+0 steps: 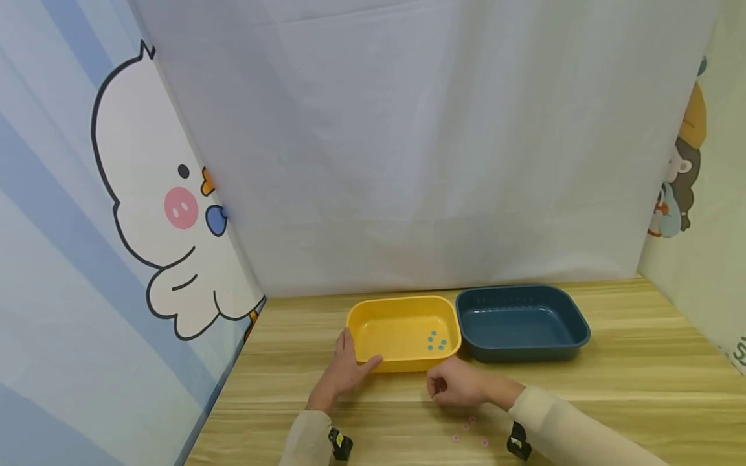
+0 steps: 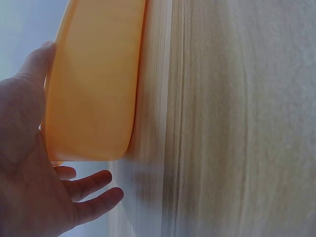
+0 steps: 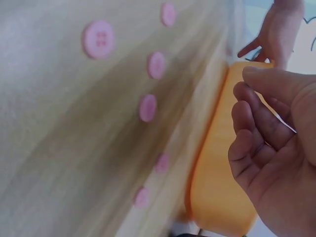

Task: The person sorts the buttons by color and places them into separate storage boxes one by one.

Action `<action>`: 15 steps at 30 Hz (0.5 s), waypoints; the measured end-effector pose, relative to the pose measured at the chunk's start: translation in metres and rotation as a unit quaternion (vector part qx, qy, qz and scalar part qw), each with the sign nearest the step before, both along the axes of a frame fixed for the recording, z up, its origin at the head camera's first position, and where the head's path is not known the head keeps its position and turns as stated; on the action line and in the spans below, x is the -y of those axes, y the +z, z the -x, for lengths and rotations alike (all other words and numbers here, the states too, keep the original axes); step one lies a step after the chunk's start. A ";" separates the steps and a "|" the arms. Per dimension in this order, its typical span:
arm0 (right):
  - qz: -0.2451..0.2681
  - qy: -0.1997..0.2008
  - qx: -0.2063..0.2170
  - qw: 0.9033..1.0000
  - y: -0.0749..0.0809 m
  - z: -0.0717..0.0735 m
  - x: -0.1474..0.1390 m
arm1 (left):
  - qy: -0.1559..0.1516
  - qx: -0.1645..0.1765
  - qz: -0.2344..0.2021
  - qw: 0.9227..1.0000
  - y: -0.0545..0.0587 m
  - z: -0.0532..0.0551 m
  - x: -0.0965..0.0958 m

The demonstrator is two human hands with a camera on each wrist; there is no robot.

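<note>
The left hand rests at the near left corner of a yellow plastic tray, thumb along its front rim. In the left wrist view its fingers stretch past the tray's corner, fairly straight. Several small blue buttons lie inside the tray at the right. Just before the tray's front right corner is the right hand, fingers curled, thumb tip close to the index finger. No object shows between them in the right wrist view. Several pink buttons lie on the table below that hand.
A dark blue tray stands right beside the yellow one on the wood-grain table. Behind both hangs a pale curtain. Printed panels with cartoon figures, one a white bird, close off the left and right sides.
</note>
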State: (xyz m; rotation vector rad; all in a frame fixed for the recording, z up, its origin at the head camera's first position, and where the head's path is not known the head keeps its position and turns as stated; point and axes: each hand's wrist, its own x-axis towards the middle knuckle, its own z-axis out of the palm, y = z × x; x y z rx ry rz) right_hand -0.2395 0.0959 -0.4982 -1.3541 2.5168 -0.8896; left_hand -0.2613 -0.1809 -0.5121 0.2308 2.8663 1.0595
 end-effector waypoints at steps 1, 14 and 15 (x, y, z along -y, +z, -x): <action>0.002 -0.002 0.003 1.000 0.002 0.001 -0.001 | 0.000 0.000 0.002 1.000 0.000 0.000 0.000; 0.026 -0.030 0.026 0.999 0.019 0.006 -0.014 | -0.002 0.000 0.007 1.000 0.001 0.000 0.000; 0.027 -0.034 0.026 0.999 0.020 0.007 -0.014 | -0.002 0.000 0.007 1.000 0.001 0.000 0.000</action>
